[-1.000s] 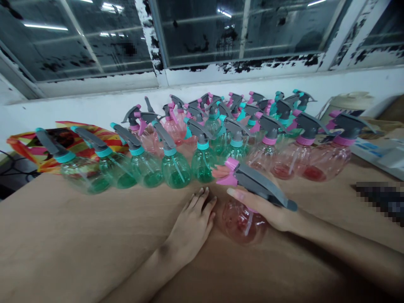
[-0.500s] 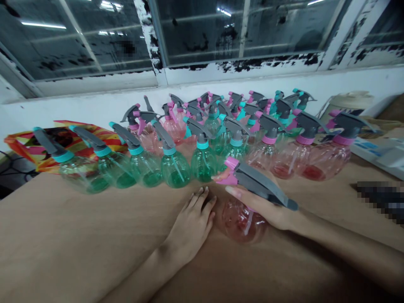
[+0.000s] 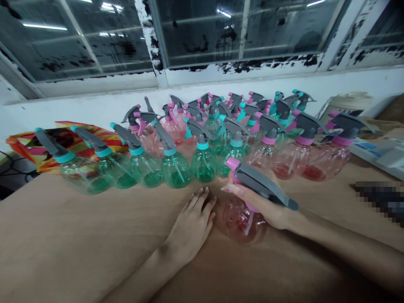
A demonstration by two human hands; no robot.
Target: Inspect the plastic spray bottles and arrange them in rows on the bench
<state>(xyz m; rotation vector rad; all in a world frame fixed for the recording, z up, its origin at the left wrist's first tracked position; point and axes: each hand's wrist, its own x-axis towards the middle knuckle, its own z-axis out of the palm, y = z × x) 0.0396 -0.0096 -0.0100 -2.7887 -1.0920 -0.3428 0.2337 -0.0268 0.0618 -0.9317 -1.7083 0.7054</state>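
My right hand (image 3: 268, 207) is wrapped round the neck of a clear pink spray bottle (image 3: 241, 225). Its fingers are curled over the pink trigger, which is drawn in towards the neck. The grey sprayer head with a pink nozzle points up and left, and a dip tube shows inside the bottle. Flat on the table to the left of this bottle lies my left hand (image 3: 193, 225), fingers stretched out and holding nothing. Just beyond its fingertips stands a green spray bottle (image 3: 203, 166) with a turquoise collar.
Several green and pink spray bottles stand in rows across the wooden table (image 3: 94, 244). At the back left lies a colourful bag (image 3: 28, 145). A pale jerrycan (image 3: 350, 101) and a white device (image 3: 381, 153) are on the right, with a blurred dark object (image 3: 381, 198) nearer me.
My right fingers have squeezed the pink trigger inward, so it sticks out less from the sprayer head. The left hand and the standing bottles have stayed put.
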